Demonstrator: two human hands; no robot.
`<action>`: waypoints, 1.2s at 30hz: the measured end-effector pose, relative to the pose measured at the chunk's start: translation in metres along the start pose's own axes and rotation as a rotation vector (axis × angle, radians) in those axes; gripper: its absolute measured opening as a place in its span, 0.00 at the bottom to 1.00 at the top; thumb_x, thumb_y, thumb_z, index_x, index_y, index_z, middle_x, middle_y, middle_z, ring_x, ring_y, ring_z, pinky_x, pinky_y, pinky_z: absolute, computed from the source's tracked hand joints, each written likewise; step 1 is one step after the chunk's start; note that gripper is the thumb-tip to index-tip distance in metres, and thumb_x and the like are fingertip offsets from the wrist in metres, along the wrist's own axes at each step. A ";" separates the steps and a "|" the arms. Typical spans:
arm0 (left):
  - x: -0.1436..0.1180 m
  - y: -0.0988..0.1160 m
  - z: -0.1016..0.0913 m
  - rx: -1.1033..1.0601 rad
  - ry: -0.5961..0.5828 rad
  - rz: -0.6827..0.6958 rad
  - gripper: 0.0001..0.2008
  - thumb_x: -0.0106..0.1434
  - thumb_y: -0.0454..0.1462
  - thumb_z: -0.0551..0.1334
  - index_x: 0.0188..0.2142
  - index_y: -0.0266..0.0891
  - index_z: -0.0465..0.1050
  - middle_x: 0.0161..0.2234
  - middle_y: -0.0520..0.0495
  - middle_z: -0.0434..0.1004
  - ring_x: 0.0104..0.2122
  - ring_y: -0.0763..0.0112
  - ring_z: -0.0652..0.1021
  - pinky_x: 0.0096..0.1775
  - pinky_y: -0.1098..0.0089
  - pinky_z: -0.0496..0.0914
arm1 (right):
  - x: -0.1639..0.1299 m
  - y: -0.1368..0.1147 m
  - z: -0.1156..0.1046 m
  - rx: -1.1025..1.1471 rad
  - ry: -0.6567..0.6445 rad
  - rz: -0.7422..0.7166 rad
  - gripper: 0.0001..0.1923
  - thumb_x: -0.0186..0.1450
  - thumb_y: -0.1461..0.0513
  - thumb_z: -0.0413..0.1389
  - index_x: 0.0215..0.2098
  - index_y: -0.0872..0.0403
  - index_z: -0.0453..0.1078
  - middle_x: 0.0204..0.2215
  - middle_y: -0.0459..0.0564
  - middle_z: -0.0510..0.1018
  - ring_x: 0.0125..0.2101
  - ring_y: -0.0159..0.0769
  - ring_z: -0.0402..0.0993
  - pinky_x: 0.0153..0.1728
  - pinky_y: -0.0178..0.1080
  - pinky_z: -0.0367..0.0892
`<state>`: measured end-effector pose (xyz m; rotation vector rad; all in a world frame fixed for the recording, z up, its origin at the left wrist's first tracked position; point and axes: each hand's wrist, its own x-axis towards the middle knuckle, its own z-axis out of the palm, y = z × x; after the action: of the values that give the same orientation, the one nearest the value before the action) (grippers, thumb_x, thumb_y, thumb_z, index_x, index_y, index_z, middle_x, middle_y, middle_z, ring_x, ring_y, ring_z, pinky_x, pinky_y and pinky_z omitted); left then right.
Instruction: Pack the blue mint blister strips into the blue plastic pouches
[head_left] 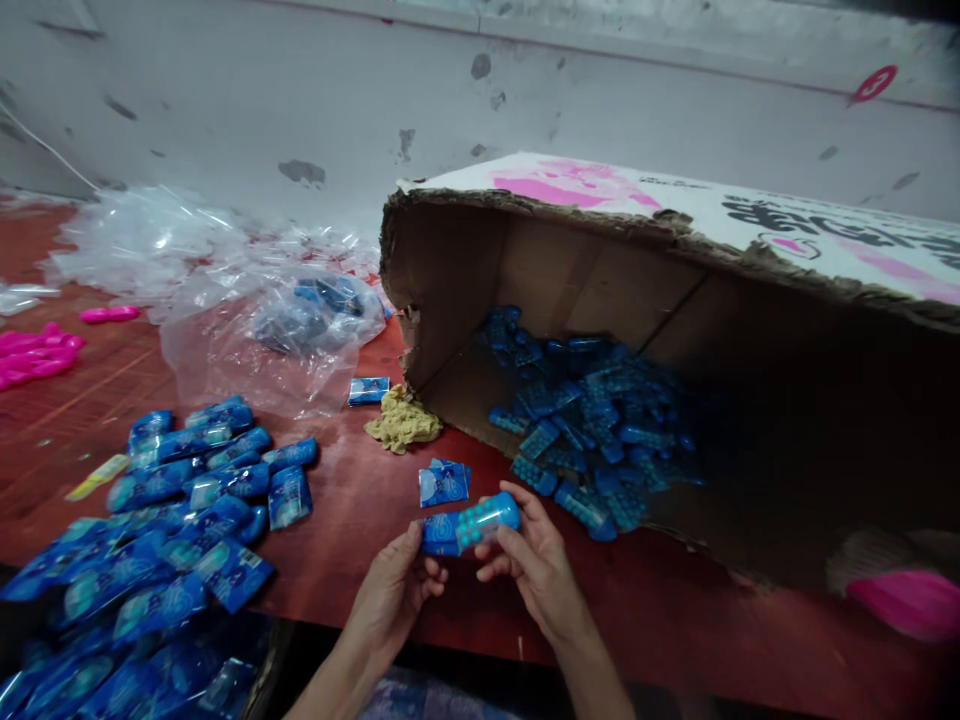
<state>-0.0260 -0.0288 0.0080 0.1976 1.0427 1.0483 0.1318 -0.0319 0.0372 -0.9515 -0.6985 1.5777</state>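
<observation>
Over the table's front part, my left hand (388, 588) pinches a flat blue printed sleeve (439, 534) between thumb and fingers. My right hand (541, 568) grips a small clear tube with a blue cap and teal dots (486, 520). The tube's left end meets the sleeve; whether it is inside the sleeve I cannot tell. Just beyond my hands lie a few more flat blue sleeves (444, 483). Many similar blue tubes (600, 410) are heaped in the cardboard box on the right, some spilling onto its near edge.
The worn cardboard box (450, 270) lies on its side, opening toward me. Wrapped blue tubes (229, 485) pile up at left, down to the table edge. Behind them are clear plastic bags (255, 340), a crumpled yellow cloth (403, 420) and pink pieces (37, 352) on the red table (345, 470).
</observation>
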 end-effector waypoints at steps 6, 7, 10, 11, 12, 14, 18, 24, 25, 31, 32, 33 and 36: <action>-0.002 0.005 0.001 0.020 -0.019 0.077 0.14 0.45 0.44 0.67 0.22 0.34 0.70 0.12 0.52 0.70 0.16 0.74 0.72 0.19 0.75 0.66 | -0.006 0.007 -0.001 -0.034 -0.010 -0.043 0.23 0.58 0.63 0.57 0.50 0.49 0.56 0.36 0.46 0.73 0.29 0.32 0.75 0.24 0.34 0.74; -0.003 0.005 0.001 0.016 -0.017 0.079 0.14 0.45 0.44 0.67 0.22 0.34 0.70 0.12 0.52 0.70 0.16 0.73 0.72 0.19 0.75 0.66 | -0.007 0.008 -0.001 -0.033 -0.009 -0.050 0.23 0.58 0.63 0.58 0.50 0.49 0.57 0.36 0.46 0.73 0.29 0.32 0.75 0.25 0.33 0.74; -0.004 0.005 0.002 0.006 -0.019 0.072 0.14 0.46 0.44 0.67 0.23 0.35 0.70 0.12 0.52 0.70 0.16 0.73 0.72 0.19 0.75 0.66 | -0.007 0.011 0.000 -0.032 0.009 -0.079 0.23 0.57 0.63 0.58 0.49 0.48 0.57 0.34 0.45 0.74 0.29 0.31 0.76 0.24 0.32 0.73; -0.004 0.006 0.002 0.004 -0.020 0.072 0.14 0.46 0.44 0.67 0.23 0.35 0.70 0.12 0.52 0.70 0.16 0.73 0.72 0.19 0.75 0.66 | -0.008 0.011 0.001 -0.036 0.017 -0.091 0.23 0.57 0.63 0.59 0.48 0.48 0.57 0.34 0.45 0.74 0.29 0.31 0.76 0.24 0.32 0.73; -0.004 0.006 0.001 0.001 -0.021 0.074 0.14 0.46 0.44 0.67 0.23 0.35 0.70 0.12 0.52 0.70 0.16 0.73 0.72 0.19 0.75 0.66 | -0.008 0.011 0.002 -0.041 0.024 -0.101 0.23 0.57 0.62 0.59 0.48 0.48 0.58 0.34 0.45 0.74 0.29 0.32 0.76 0.24 0.32 0.73; -0.004 0.006 0.001 -0.002 -0.025 0.081 0.14 0.46 0.44 0.67 0.23 0.35 0.70 0.12 0.52 0.70 0.16 0.72 0.72 0.20 0.74 0.66 | -0.009 0.010 0.003 -0.053 0.037 -0.114 0.23 0.56 0.62 0.59 0.48 0.47 0.58 0.33 0.44 0.74 0.29 0.32 0.76 0.25 0.32 0.73; -0.003 0.006 0.001 -0.004 -0.040 0.094 0.14 0.46 0.44 0.66 0.22 0.35 0.70 0.12 0.52 0.70 0.16 0.72 0.72 0.20 0.74 0.67 | -0.011 0.009 0.005 -0.080 0.062 -0.126 0.22 0.55 0.62 0.59 0.47 0.48 0.59 0.33 0.44 0.75 0.28 0.32 0.76 0.25 0.33 0.74; -0.004 0.007 0.002 -0.014 -0.029 0.091 0.14 0.46 0.44 0.66 0.22 0.35 0.69 0.12 0.52 0.70 0.17 0.72 0.73 0.20 0.74 0.67 | -0.015 0.015 0.005 -0.129 0.141 -0.168 0.22 0.55 0.65 0.59 0.47 0.47 0.60 0.39 0.44 0.73 0.32 0.31 0.74 0.28 0.33 0.74; -0.005 0.008 0.003 -0.014 -0.031 0.090 0.14 0.46 0.44 0.66 0.22 0.35 0.69 0.12 0.52 0.70 0.17 0.72 0.73 0.20 0.74 0.67 | -0.015 0.017 0.005 -0.127 0.152 -0.173 0.22 0.55 0.65 0.59 0.46 0.47 0.60 0.38 0.44 0.73 0.32 0.31 0.74 0.28 0.33 0.74; -0.006 0.009 0.005 -0.025 -0.020 0.088 0.14 0.46 0.44 0.67 0.21 0.35 0.69 0.12 0.52 0.70 0.17 0.73 0.73 0.21 0.74 0.68 | -0.018 0.022 0.007 -0.154 0.218 -0.185 0.23 0.54 0.65 0.60 0.46 0.48 0.60 0.38 0.45 0.73 0.32 0.33 0.74 0.28 0.34 0.73; -0.007 0.009 0.006 -0.028 -0.011 0.088 0.14 0.46 0.44 0.67 0.21 0.35 0.68 0.12 0.52 0.70 0.16 0.73 0.73 0.21 0.74 0.68 | -0.019 0.022 0.008 -0.170 0.223 -0.188 0.23 0.54 0.65 0.60 0.46 0.49 0.60 0.38 0.46 0.73 0.33 0.34 0.74 0.29 0.35 0.73; -0.007 0.009 0.006 -0.030 0.000 0.089 0.14 0.46 0.44 0.67 0.21 0.35 0.68 0.12 0.52 0.70 0.16 0.73 0.73 0.21 0.74 0.68 | -0.020 0.023 0.009 -0.189 0.222 -0.191 0.22 0.54 0.65 0.60 0.46 0.49 0.60 0.39 0.46 0.73 0.35 0.35 0.73 0.31 0.35 0.73; -0.007 0.009 0.006 -0.035 0.024 0.088 0.14 0.46 0.44 0.67 0.21 0.35 0.68 0.12 0.52 0.70 0.17 0.72 0.73 0.21 0.73 0.69 | -0.023 0.025 0.010 -0.248 0.215 -0.206 0.22 0.54 0.66 0.59 0.45 0.49 0.61 0.42 0.48 0.73 0.41 0.36 0.72 0.40 0.37 0.70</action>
<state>-0.0268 -0.0274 0.0204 0.2042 1.0437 1.1502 0.1124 -0.0588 0.0259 -1.1723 -0.8235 1.2066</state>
